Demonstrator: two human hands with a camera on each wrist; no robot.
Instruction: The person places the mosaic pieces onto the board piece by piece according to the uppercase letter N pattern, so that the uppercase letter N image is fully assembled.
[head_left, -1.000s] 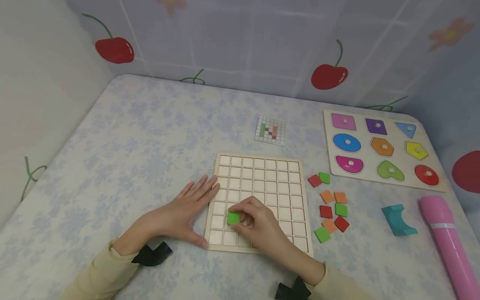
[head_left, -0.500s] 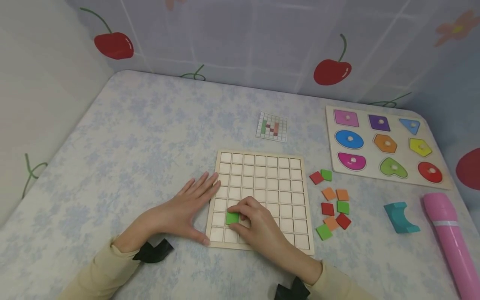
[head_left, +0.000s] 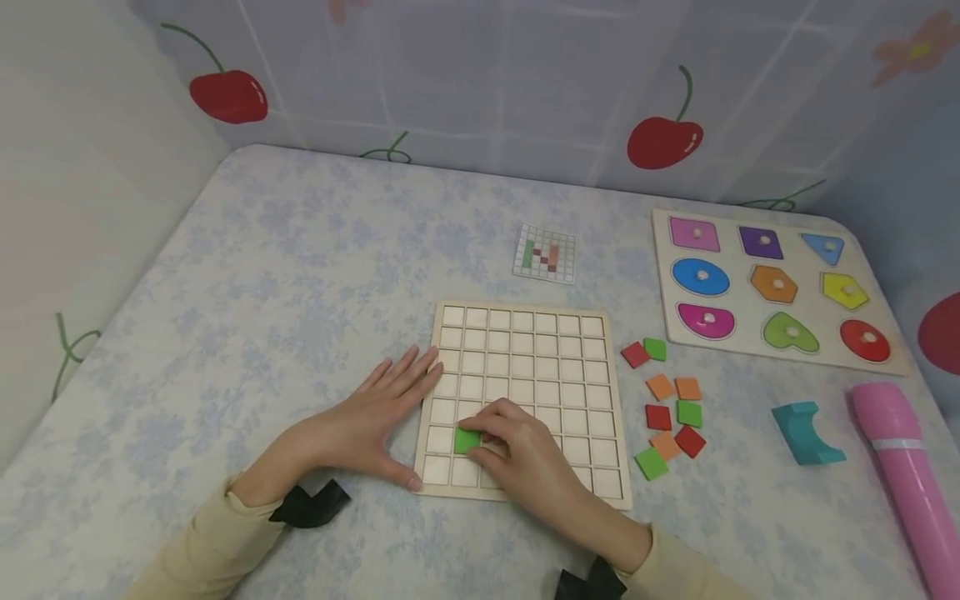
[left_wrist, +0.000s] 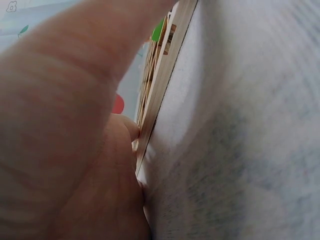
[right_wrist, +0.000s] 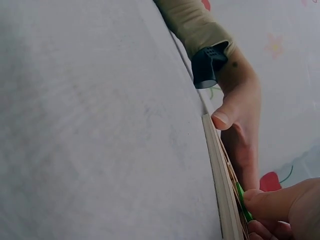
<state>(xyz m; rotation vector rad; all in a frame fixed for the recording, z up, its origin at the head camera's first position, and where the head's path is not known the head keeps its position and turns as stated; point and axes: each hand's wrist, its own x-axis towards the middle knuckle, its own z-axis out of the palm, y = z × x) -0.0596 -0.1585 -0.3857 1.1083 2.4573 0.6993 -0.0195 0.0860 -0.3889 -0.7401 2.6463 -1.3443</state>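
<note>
My right hand (head_left: 525,442) pinches a green square tile (head_left: 467,441) between thumb and forefinger. The tile lies over a cell in the second column from the left, second row up, of the wooden grid board (head_left: 617,392), lined up with that cell. In the right wrist view the green tile (right_wrist: 243,200) sits at the board's surface under my thumb (right_wrist: 252,199). My left hand (head_left: 367,429) is spread flat, its fingertips touching the board's left edge and its thumb at the lower left corner. The tile's right part is hidden by my fingers.
Several loose red, orange and green tiles (head_left: 658,417) lie right of the board. A small pattern card (head_left: 544,253) is behind it. Farther right are a knobbed shape puzzle (head_left: 783,354), a teal arch block (head_left: 806,435) and a pink toy microphone (head_left: 896,467).
The green tile has settled slightly and now lines up with its cell. My left hand stays at the board's edge. The head view has shifted a little.
</note>
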